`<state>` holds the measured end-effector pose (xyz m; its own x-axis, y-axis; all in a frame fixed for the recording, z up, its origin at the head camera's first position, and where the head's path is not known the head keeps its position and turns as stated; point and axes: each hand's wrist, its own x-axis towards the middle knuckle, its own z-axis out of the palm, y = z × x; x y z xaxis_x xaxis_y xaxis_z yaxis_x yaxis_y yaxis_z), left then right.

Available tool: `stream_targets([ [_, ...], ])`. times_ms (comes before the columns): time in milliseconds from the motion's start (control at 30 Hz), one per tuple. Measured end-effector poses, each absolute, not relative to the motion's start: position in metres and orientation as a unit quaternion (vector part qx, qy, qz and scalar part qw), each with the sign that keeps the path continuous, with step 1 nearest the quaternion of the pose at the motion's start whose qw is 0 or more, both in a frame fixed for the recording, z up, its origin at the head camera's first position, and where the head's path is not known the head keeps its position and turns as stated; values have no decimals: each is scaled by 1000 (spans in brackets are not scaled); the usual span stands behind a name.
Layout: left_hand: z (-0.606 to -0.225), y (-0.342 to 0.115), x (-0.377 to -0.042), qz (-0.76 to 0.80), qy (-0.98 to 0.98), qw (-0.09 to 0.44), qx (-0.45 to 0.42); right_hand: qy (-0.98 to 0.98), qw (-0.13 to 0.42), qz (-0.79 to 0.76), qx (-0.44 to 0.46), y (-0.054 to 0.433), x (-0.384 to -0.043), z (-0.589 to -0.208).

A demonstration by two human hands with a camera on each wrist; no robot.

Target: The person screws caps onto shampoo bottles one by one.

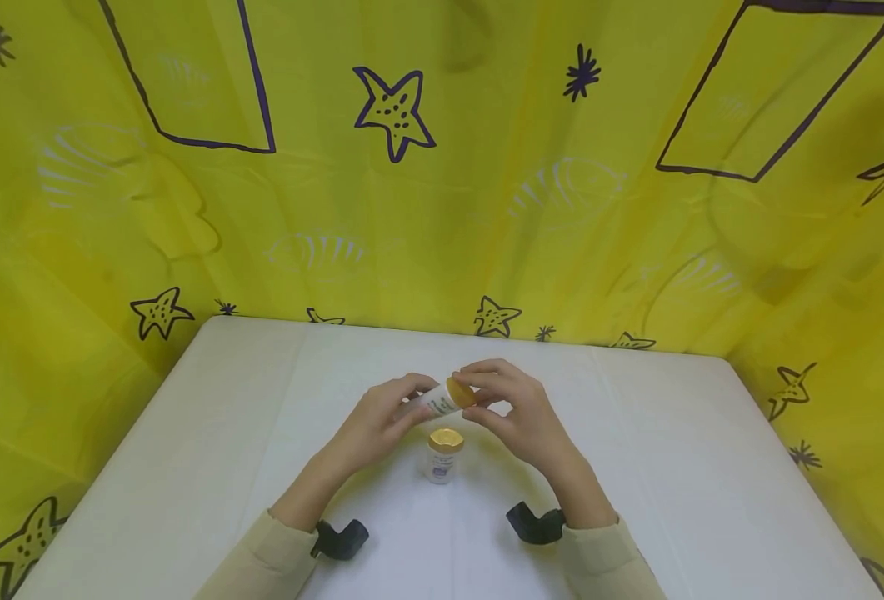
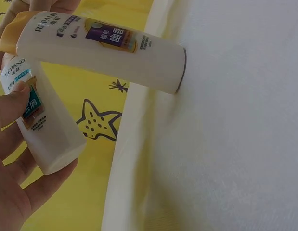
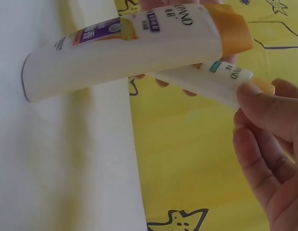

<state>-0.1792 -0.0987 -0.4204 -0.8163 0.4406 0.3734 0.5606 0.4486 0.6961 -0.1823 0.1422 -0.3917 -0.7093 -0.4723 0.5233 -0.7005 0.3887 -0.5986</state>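
My left hand (image 1: 377, 421) grips the body of a white shampoo bottle (image 2: 50, 120) with a teal label, thumb across its front in the left wrist view. The bottle is held tilted above the table, its orange cap (image 1: 461, 392) toward the right. My right hand (image 1: 520, 408) pinches this bottle at the cap end, between thumb and fingers. A second white bottle (image 1: 442, 464), with a purple label and an orange cap, stands upright on the table just below and nearer me. Neither hand touches it. In both wrist views it partly covers the held bottle.
The table (image 1: 187, 467) has a white cover. Behind it and at its sides hangs a yellow curtain (image 1: 442, 208) with dark starfish drawings. A black wrist device (image 1: 340, 540) sits on the left wrist, another black device (image 1: 535, 523) on the right.
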Motion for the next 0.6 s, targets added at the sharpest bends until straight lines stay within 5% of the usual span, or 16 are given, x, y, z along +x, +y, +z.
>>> stream_targets([
  [333,-422,-103,-185,-478,-819,5,-318,-793,184,396,425,144,-185,-392],
  [600,-423,-100,-181,-465,-826,49,-315,-768,235,409,433,143,-189,-396],
])
